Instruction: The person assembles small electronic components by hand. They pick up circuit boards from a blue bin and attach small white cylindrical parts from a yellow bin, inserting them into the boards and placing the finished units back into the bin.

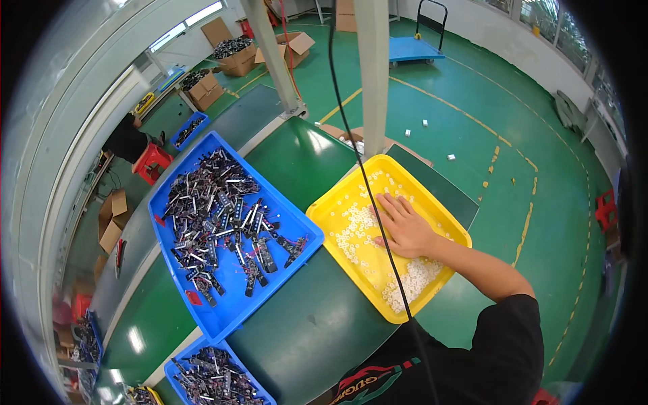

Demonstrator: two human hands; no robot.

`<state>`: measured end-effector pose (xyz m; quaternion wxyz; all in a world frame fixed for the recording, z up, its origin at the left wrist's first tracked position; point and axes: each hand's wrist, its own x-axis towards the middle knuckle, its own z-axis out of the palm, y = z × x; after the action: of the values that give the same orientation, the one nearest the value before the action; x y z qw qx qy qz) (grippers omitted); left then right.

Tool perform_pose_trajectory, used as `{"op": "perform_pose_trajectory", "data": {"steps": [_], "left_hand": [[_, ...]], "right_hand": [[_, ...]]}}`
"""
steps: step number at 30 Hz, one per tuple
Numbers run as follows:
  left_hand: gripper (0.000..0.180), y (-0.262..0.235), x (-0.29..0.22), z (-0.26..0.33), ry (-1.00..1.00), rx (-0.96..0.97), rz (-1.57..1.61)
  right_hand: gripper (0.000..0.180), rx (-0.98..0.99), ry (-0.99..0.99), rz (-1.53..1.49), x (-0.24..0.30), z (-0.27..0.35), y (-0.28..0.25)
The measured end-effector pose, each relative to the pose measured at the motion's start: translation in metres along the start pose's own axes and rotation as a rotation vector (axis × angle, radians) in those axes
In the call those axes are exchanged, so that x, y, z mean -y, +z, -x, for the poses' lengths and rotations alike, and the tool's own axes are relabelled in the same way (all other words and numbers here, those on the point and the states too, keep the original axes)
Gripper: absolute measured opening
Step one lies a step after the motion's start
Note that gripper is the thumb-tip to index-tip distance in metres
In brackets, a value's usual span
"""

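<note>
My right hand (pixel 403 226) lies flat, fingers spread, inside a yellow tray (pixel 324 214) on the green workbench, resting on a scatter of small white round parts (pixel 351 233). A denser heap of the same white parts (pixel 412 278) fills the tray's near corner beside my forearm. Left of the yellow tray stands a large blue tray (pixel 233 314) full of dark, elongated electronic parts (pixel 223 216) with wires. My left hand is out of sight.
A black cable (pixel 351 135) hangs across the yellow tray. A second blue tray (pixel 212 378) of dark parts sits at the near edge. Metal posts (pixel 372 74) rise behind the bench. Cardboard boxes (pixel 233 57), a blue cart (pixel 415 48) and a seated person (pixel 125 138) are beyond.
</note>
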<state>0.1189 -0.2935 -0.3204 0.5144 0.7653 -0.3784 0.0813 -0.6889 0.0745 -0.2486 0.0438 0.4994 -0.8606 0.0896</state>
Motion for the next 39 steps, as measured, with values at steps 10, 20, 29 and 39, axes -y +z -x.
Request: {"op": "perform_pose_trajectory", "data": {"steps": [10,20,29,39], "left_hand": [[0.033,-0.063,-0.307,0.165,0.572,0.132,0.478],[0.033,0.019,-0.481,0.352,1.268,1.278,0.305],[0.027,0.082,-0.471,0.381,1.071,1.484,0.214],[0.016,0.079,-0.467,0.380,1.140,1.249,0.343]], "right_hand": [[0.075,-0.040,-0.048,-0.027,-0.008,0.010,-0.002],[0.073,-0.099,-0.036,-0.178,-0.013,0.014,0.007],[0.041,-0.213,0.009,-0.389,-0.031,0.001,0.022],[0.018,-0.407,-0.129,-0.123,-0.040,0.000,-0.006]]}}
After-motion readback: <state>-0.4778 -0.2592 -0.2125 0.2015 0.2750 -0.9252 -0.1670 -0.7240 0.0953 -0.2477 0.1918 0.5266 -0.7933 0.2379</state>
